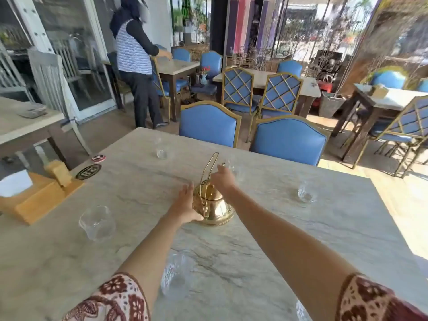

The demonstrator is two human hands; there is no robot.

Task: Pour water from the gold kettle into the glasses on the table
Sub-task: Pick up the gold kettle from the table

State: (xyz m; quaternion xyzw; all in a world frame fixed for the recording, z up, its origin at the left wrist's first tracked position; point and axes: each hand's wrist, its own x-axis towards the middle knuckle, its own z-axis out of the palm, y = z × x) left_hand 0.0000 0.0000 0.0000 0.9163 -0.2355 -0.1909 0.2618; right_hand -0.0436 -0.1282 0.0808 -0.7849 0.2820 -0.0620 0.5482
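The gold kettle [213, 205] stands upright in the middle of the marble table [266, 239], its wire handle raised. My left hand [185, 205] lies against the kettle's left side with fingers straight. My right hand [222, 179] reaches over the kettle, fingers closed on a small gold tip at its far side; whether that is the lid knob or the spout I cannot tell. Several clear glasses stand around: far left [161, 152], near left [97, 222], right [305, 194], one just behind my right hand [237, 172], and one near me [173, 274].
A wooden napkin holder [39, 195] and two round coasters [88, 171] sit at the table's left edge. Two blue chairs [209, 123] stand along the far side. A person [136, 66] stands at another table in the back left.
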